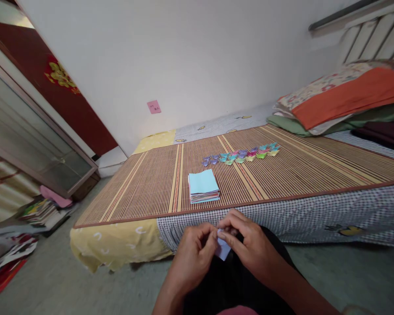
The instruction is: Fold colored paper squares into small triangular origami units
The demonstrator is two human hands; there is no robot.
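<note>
Between my hands is a small piece of pale lilac paper (223,248), partly folded, its lower part hanging down in a point. My left hand (197,247) pinches it from the left with thumb and forefinger. From the right, my right hand (244,236) grips its upper edge with the fingertips, which hide part of the paper. Just beyond my hands, a stack of square coloured paper (204,182) with a light blue sheet on top lies on the bed mat. Farther back, several small folded paper pieces (239,155) in many colours stand in rows.
A striped bamboo mat (144,188) covers the bed, over a checked and yellow sheet (118,240). Folded bedding (344,100) is piled at the right. A pink note (154,106) is stuck on the wall. Books (41,214) lie low at the left.
</note>
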